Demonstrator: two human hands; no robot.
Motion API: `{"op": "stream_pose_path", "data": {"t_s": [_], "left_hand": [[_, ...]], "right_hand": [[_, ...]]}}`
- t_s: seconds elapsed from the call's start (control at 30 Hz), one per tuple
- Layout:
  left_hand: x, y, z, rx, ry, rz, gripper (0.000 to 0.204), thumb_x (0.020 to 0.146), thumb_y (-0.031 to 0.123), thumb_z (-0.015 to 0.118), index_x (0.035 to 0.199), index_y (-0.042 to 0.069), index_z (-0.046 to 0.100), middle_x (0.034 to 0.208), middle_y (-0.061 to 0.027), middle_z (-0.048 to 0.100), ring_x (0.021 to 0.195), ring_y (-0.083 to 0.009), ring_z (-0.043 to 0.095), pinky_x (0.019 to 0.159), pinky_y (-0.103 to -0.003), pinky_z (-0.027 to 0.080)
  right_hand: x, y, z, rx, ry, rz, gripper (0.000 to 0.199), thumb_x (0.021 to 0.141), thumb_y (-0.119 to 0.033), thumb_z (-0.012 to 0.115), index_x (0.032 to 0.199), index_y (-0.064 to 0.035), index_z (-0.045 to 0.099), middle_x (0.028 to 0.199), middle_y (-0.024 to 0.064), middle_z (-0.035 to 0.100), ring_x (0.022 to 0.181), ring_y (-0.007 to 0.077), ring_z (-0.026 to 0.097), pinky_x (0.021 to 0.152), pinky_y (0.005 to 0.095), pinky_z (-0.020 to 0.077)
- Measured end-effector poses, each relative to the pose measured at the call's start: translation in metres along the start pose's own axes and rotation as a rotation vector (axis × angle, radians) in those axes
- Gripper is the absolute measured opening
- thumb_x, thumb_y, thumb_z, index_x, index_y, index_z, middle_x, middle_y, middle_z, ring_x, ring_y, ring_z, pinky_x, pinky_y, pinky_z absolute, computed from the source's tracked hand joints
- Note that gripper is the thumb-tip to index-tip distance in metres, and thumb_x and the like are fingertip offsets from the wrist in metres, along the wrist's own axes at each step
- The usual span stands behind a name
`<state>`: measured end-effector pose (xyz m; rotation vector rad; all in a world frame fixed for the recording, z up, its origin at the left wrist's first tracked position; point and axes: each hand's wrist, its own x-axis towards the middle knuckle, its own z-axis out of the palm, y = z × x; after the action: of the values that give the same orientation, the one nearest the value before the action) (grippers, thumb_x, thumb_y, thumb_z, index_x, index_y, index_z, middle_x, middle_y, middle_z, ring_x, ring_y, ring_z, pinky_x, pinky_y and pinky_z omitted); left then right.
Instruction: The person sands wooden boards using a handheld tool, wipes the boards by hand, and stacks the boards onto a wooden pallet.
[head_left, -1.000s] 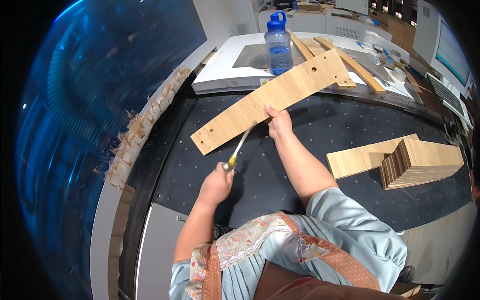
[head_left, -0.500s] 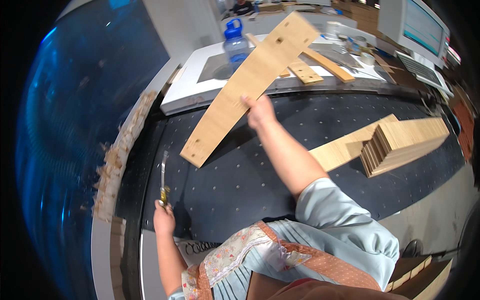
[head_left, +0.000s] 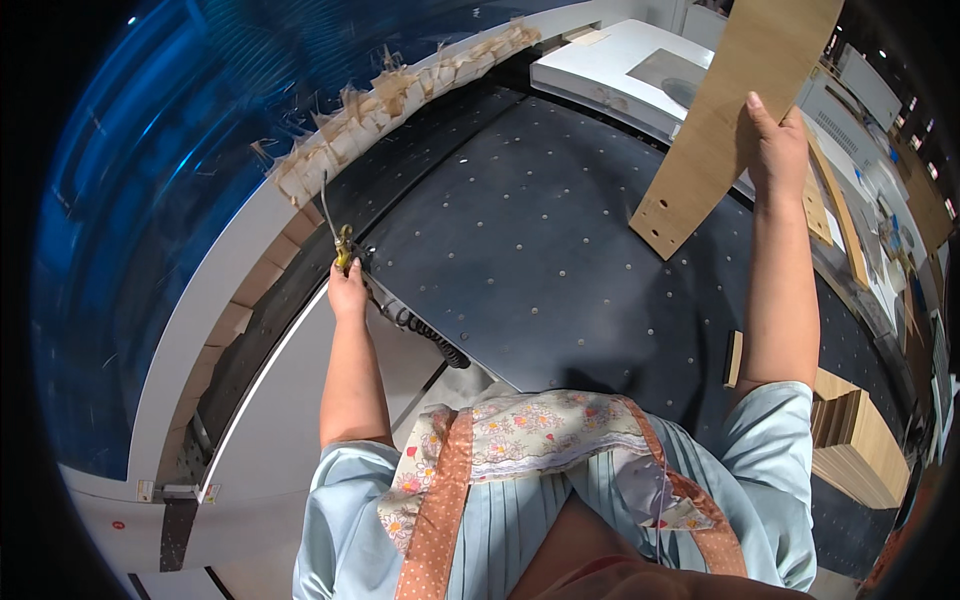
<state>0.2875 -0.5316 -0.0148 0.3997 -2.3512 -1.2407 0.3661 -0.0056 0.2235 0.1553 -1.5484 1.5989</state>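
Observation:
My right hand [head_left: 775, 150] grips a long light wooden board [head_left: 730, 120] with small holes near its lower end, lifted off the black perforated worktable [head_left: 560, 260] and tilted up toward the top right. My left hand [head_left: 347, 290] is closed on a screwdriver [head_left: 335, 230] with a yellow-green handle, its thin shaft pointing up, over the left edge of the worktable. The two hands are far apart.
A stack of wooden boards [head_left: 855, 445] lies at the right by my elbow. A white machine top [head_left: 620, 70] stands behind the table. Taped scraps line a white curved rail [head_left: 400, 95] beside a blue wall [head_left: 150, 200]. A black coiled cable [head_left: 430, 340] hangs at the table's front edge.
The board was lifted off the table and swung up to the right. My left hand carried the screwdriver away to the table's left edge. My view turned left.

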Motion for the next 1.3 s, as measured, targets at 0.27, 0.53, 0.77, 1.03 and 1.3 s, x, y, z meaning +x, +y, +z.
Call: {"op": "stream_pose_path", "data": {"t_s": [0.27,0.53,0.77,1.03,1.3], "left_hand": [[-0.01,-0.011,0.014,-0.119,-0.069,-0.068,0.025,0.083,0.007,0.057,0.107,-0.001,0.053,0.092,-0.0106,0.06,0.086,-0.0192,0.058,0.076,-0.031,0.045],[-0.106,0.03,0.016,-0.102,0.094,0.466,0.043,0.074,0.002,0.057,0.115,-0.002,0.046,0.115,-0.0179,0.048,0.109,-0.0339,0.046,0.095,-0.039,0.036],[-0.145,0.098,0.036,-0.057,-0.265,0.859,0.046,0.069,0.003,0.061,0.114,0.001,0.047,0.115,-0.017,0.05,0.113,-0.0363,0.044,0.096,-0.043,0.035],[-0.143,0.09,0.048,-0.017,-0.291,0.852,0.042,0.069,0.006,0.062,0.11,0.002,0.05,0.112,-0.0161,0.052,0.111,-0.0355,0.045,0.095,-0.043,0.037],[-0.145,0.089,0.049,-0.028,-0.285,0.852,0.039,0.069,0.004,0.061,0.106,0.002,0.051,0.109,-0.0152,0.053,0.108,-0.0345,0.048,0.093,-0.042,0.039]], "right_hand": [[0.025,0.024,0.002,-0.147,0.009,-0.044,0.029,0.084,-0.009,0.062,0.11,0.0002,0.052,0.103,0.0085,0.061,0.09,0.0163,0.058,0.08,0.0282,0.0451],[0.025,0.02,-0.007,-0.26,0.13,-0.079,0.021,0.082,-0.009,0.064,0.1,-0.0003,0.056,0.091,0.0076,0.062,0.079,0.0135,0.058,0.07,0.0251,0.0457],[-0.001,0.034,-0.023,-0.319,0.071,0.073,0.018,0.08,-0.014,0.067,0.09,-0.0015,0.058,0.08,0.0052,0.06,0.07,0.012,0.055,0.063,0.0246,0.0433],[-0.046,0.085,-0.007,-0.192,0.112,0.201,0.021,0.081,-0.005,0.063,0.101,-0.0021,0.058,0.092,0.0043,0.063,0.082,0.011,0.057,0.076,0.026,0.0444],[-0.062,0.072,-0.019,-0.089,0.161,0.16,0.024,0.082,-0.003,0.062,0.104,-0.0004,0.056,0.095,0.0057,0.063,0.084,0.0119,0.057,0.076,0.0256,0.045]]}}
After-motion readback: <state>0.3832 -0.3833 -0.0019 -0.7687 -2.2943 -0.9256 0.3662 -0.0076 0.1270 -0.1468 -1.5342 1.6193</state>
